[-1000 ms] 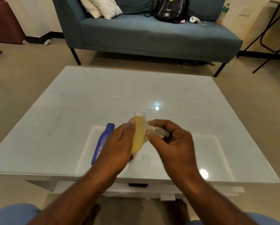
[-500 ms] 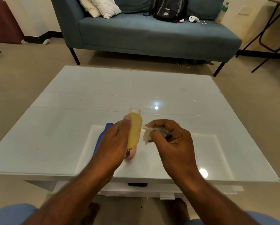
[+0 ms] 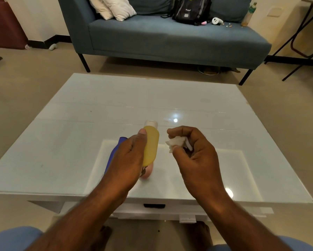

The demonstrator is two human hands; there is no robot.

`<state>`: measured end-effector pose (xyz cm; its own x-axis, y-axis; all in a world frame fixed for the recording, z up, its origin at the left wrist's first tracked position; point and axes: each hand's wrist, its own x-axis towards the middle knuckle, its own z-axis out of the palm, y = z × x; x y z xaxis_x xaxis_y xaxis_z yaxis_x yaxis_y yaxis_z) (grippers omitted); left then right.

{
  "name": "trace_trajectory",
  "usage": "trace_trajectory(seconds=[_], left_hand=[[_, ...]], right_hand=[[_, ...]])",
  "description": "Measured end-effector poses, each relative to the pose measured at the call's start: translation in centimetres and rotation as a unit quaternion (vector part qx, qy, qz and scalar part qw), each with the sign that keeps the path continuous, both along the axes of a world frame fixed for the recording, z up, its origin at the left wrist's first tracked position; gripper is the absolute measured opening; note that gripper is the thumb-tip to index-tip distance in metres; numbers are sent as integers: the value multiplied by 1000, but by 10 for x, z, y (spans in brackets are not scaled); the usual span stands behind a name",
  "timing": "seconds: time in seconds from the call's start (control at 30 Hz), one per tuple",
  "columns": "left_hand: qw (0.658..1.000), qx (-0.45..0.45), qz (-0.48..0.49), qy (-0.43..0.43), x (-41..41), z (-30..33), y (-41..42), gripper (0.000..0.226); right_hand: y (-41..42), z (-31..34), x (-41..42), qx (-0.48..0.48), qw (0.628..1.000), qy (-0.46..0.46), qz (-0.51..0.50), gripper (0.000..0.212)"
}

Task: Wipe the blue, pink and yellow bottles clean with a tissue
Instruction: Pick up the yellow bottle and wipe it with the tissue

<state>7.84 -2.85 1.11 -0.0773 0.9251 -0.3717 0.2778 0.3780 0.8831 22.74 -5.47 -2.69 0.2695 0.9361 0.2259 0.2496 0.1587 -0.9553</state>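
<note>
Left hand [image 3: 128, 160] grips the yellow bottle [image 3: 150, 145] above the near part of the white table [image 3: 65, 134], thumb along its side, white cap pointing far. Right hand [image 3: 193, 153], just right of the bottle and apart from it, has its fingers curled around a crumpled tissue [image 3: 175, 143]. Blue bottle [image 3: 114, 154] and pink bottle [image 3: 148, 172] lie on the table, partly hidden behind the left hand. Far side: blue sofa [image 3: 166, 38] carrying a black bag [image 3: 190, 9].

pink bottle [image 3: 148, 172] mostly hidden behind left hand [image 3: 128, 158], blue bottle [image 3: 114, 154] partly
</note>
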Motion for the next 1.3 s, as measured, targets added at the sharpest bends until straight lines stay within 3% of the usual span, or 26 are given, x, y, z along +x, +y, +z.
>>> trace_trajectory(seconds=[0.13,0.3,0.47,0.63,0.97,1.13,1.3], left_hand=[[1000,4,-2,-1,0,-2,0,75],[1000,10,-1,-5,1,-6,0,53],[999,26,16,-29,-1,-5,0,43],[999,16,-20,-40,1,-6,-7,16],[999,32,-31,-26,2,-8,-5,21],[998,10,-26,-59,3,-9,-5,16],[998,51,-31,-31,3,-10,-6,14]], right_hand=[[1,2,-1,-5,999,51,-11,26],[1,3,-3,-17,997,73,3,18],[-8,-3,-13,-1,999,15,37,20],[1,6,0,4,995,100,-21,18],[1,7,0,0,996,89,-17,13],[1,5,-2,-10,997,79,-19,14],[-2,6,-2,0,997,78,-18,12]])
